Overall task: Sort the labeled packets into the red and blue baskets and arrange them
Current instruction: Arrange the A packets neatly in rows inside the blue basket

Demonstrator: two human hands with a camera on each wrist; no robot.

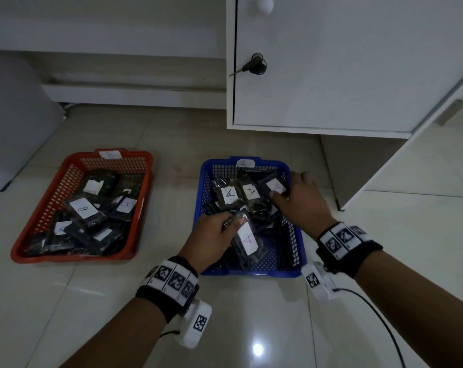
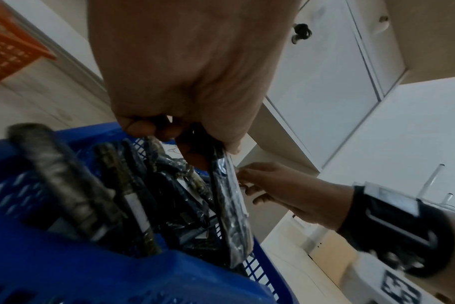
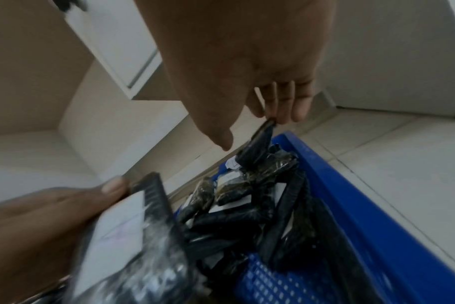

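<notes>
The blue basket [image 1: 297, 236] on the floor holds several dark packets with white "A" labels, some standing upright at its back. My left hand [image 1: 233, 222] grips one "A" packet [image 1: 247, 241] over the basket's front half, thumb on top; the left wrist view shows this packet [image 2: 231, 205] edge-on under the fingers. My right hand [image 1: 291, 189] reaches to the back right corner, where its straight fingers [image 3: 286, 102] touch the top edge of an upright packet [image 3: 260, 139] and the thumb stays apart from it. The red basket [image 1: 73, 162] at left holds several "B" packets.
A white cabinet [image 1: 331, 75] with a key in its lock [image 1: 254, 66] stands just behind the blue basket. Glossy floor tiles [image 1: 251, 328] spread in front. A black cable [image 1: 371, 301] trails from the right wrist camera.
</notes>
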